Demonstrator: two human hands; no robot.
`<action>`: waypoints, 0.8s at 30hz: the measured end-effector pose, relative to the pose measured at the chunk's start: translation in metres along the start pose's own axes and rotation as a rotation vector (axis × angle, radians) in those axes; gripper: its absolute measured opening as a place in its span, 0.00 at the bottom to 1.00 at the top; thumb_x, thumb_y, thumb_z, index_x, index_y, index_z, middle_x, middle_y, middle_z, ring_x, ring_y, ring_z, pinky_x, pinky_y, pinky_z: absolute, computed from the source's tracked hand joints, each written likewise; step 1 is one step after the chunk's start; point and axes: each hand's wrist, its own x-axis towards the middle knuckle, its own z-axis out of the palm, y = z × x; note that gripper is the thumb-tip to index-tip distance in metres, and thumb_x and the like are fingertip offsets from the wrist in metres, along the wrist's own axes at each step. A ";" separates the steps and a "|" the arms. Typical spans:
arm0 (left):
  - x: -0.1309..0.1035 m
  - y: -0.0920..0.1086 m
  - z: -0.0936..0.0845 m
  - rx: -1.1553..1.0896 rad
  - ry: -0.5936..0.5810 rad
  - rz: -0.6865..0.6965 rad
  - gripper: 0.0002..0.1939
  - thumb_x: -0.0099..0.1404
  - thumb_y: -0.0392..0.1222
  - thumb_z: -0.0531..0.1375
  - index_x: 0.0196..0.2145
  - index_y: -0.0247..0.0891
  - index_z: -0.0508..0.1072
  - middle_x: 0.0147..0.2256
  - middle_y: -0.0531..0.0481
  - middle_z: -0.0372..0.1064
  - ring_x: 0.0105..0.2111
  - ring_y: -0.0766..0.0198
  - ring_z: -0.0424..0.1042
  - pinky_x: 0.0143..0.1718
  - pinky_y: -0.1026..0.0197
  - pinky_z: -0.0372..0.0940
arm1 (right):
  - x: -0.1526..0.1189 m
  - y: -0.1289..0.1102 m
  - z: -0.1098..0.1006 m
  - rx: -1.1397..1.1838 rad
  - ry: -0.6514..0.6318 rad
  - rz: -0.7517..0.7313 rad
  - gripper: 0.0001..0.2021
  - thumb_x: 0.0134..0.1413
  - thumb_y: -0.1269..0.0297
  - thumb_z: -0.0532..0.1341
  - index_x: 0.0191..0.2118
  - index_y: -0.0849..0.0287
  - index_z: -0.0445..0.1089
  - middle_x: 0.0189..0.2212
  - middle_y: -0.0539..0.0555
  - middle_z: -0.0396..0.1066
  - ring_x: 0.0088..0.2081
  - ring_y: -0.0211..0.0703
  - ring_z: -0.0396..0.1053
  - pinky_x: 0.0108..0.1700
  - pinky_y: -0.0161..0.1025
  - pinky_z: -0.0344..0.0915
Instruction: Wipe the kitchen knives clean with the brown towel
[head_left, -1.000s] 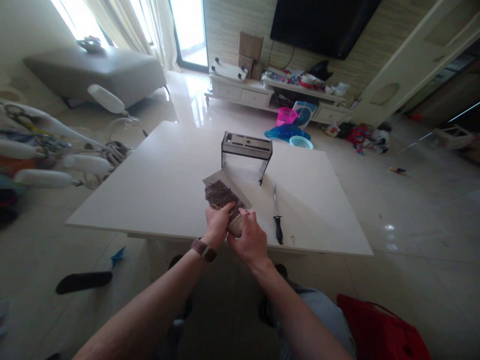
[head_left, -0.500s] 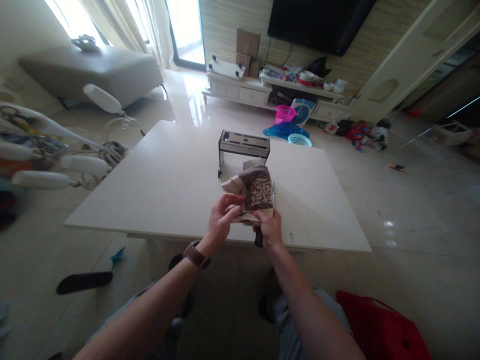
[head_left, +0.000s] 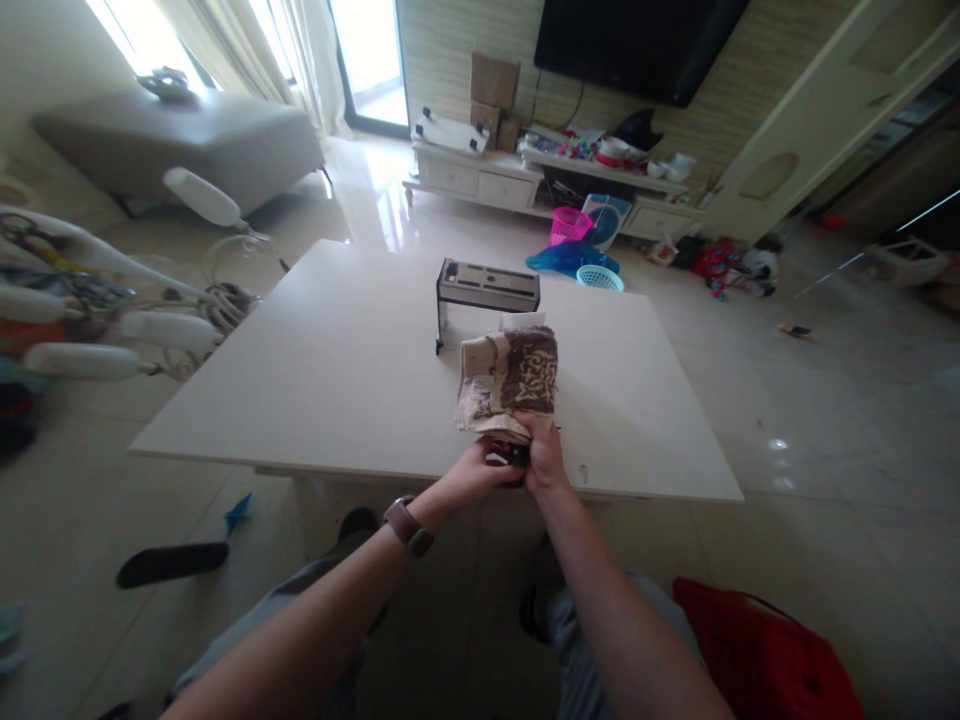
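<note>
A folded brown and cream patterned towel (head_left: pixel 529 375) lies wrapped over what looks like a broad knife. Its black handle (head_left: pixel 516 455) shows at the near end, and a pale flat piece (head_left: pixel 521 320), apparently the blade's end, pokes out beyond the far edge. My right hand (head_left: pixel 545 455) is closed at the near right corner of the towel, thumb on top, beside the handle. From the left, my left hand (head_left: pixel 487 468) curls its fingers round the black handle. Just beyond stands a slotted rack (head_left: pixel 489 287) with dark side legs. Most of the blade is hidden.
The bundle is above the white table (head_left: pixel 315 370), near its front edge. A small light-coloured item (head_left: pixel 583 472) lies right of my hands. Beyond the table are a pink basket (head_left: pixel 568 225) and a light blue basket (head_left: pixel 598 278). A red bag (head_left: pixel 765 650) lies lower right.
My left hand has let go of the towel's left side and moved down and right to the handle. The towel now lies flatter and more spread to the left. My right hand keeps its hold.
</note>
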 end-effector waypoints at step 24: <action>0.005 0.008 -0.021 0.486 0.051 0.281 0.08 0.53 0.38 0.67 0.33 0.39 0.77 0.26 0.48 0.74 0.26 0.59 0.72 0.30 0.59 0.70 | 0.012 -0.021 -0.020 -0.038 -0.097 -0.099 0.26 0.35 0.66 0.70 0.46 0.55 0.69 0.39 0.49 0.78 0.40 0.44 0.74 0.43 0.42 0.72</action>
